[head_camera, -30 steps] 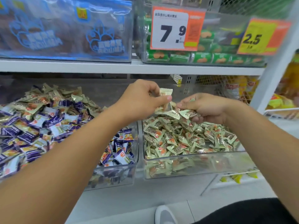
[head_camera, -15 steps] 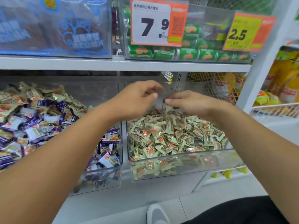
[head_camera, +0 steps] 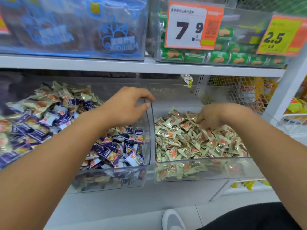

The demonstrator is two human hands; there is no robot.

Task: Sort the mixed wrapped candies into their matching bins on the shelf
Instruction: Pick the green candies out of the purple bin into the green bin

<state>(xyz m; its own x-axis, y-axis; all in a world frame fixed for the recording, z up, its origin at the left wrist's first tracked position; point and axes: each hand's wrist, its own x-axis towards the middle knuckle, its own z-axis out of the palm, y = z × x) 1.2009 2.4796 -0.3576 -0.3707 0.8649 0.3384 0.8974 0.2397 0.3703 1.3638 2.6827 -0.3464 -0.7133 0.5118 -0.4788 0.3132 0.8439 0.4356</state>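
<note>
Two clear plastic bins sit side by side on the lower shelf (head_camera: pixel 116 201), their walls almost touching down the middle, with the white edge of the upper shelf (head_camera: pixel 99 63) running close above their back halves, so the only free room to reach in is over the low front lips. The left bin (head_camera: pixel 109 180) is heaped with mixed wrapped candies (head_camera: pixel 116 151), purple-and-white ones at the front and pale green ones piled toward the back left; the right bin (head_camera: pixel 199 173) holds only pale green candies (head_camera: pixel 182 143), filling it to just under the front rim. The person's left hand (head_camera: pixel 126 108) hangs above the left bin, just beside the dividing wall, wrist bent down, its fingers (head_camera: pixel 146 97) curled loosely with thumb and forefinger apart and nothing visibly between them. The right hand (head_camera: pixel 219 115) reaches across the right bin, palm down, its fingers (head_camera: pixel 201 121) dipped into the top of the green pile; it is blurred, and I cannot tell whether they have closed on a candy. Orange price tags (head_camera: pixel 192 27) hang on the tubs above.
</note>
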